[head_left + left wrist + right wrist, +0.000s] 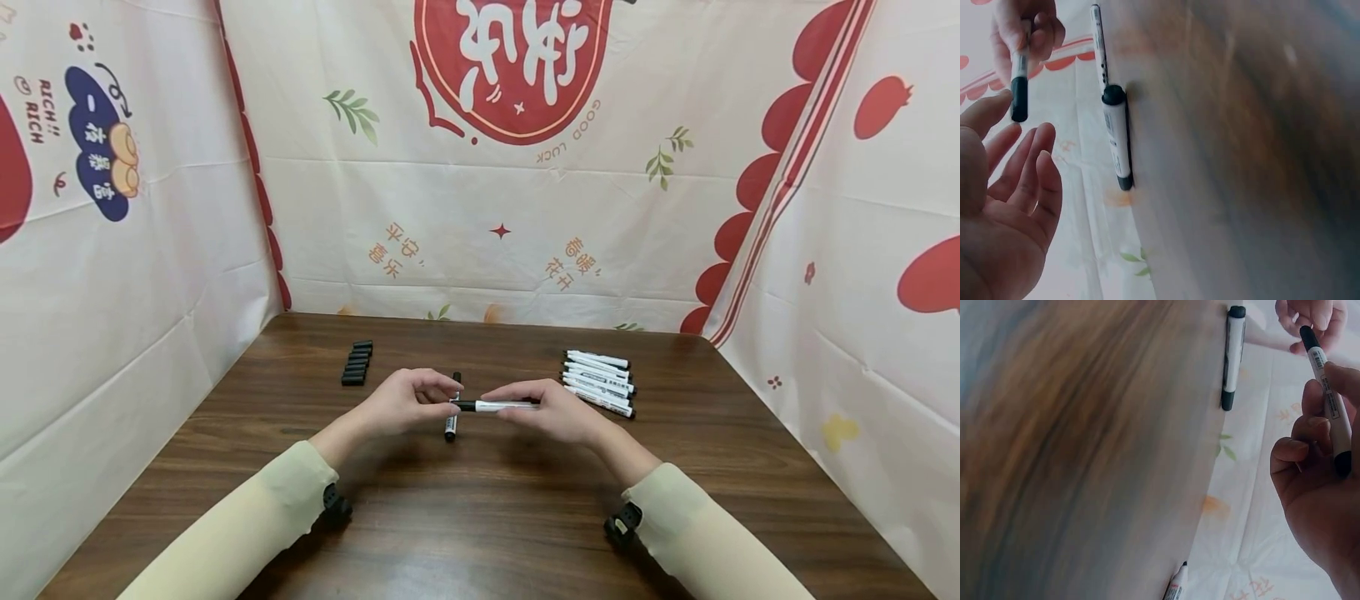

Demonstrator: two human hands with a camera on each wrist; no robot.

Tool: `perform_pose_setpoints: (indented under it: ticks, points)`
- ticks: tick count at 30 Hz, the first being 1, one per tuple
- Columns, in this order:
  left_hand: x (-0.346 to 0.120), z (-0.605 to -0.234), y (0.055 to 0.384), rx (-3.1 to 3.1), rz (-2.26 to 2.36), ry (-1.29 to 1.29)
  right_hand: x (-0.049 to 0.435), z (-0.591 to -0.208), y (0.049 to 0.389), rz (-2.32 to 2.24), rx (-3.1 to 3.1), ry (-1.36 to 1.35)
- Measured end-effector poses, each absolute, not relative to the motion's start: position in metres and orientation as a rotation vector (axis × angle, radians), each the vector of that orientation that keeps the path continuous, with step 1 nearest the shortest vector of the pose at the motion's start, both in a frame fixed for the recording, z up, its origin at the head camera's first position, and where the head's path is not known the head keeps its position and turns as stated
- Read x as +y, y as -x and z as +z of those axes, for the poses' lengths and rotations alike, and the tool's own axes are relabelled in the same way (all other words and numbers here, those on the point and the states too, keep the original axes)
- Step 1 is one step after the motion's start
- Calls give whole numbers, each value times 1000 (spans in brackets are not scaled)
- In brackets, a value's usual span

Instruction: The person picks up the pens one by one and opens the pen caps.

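Note:
My right hand [558,408] holds a white marker [495,406] level, thumb and fingers round its barrel. Its black cap [1019,100] points toward my left hand [408,402]. In the left wrist view, the left thumb lies beside that cap and the forefinger is just under its end, with the other fingers loosely spread; whether they touch the cap is hard to tell. Beneath the held marker, a second capped marker [1234,359] lies on the table, pointing away from me. Part of it is hidden behind the held marker in the head view.
Several black caps [357,362] lie in a row at the back left of the brown wooden table [480,517]. At the right, several white markers [598,382] lie side by side; one marker [1177,584] shows a bare dark tip. Printed cloth walls [480,192] surround the table.

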State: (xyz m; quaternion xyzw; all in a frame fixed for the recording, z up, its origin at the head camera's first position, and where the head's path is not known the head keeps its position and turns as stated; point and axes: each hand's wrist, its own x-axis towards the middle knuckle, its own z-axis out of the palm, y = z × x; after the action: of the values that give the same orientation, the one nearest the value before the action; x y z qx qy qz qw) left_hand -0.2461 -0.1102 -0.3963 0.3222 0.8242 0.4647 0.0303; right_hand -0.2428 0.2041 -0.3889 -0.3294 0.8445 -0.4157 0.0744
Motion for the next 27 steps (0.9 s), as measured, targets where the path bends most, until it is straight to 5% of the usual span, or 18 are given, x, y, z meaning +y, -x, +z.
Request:
perform_pose_setpoints:
  ticks: [27]
  points:
    - [-91, -402, 237, 2692, 1591, -1507, 191, -383, 233, -1373, 2519, 1015]
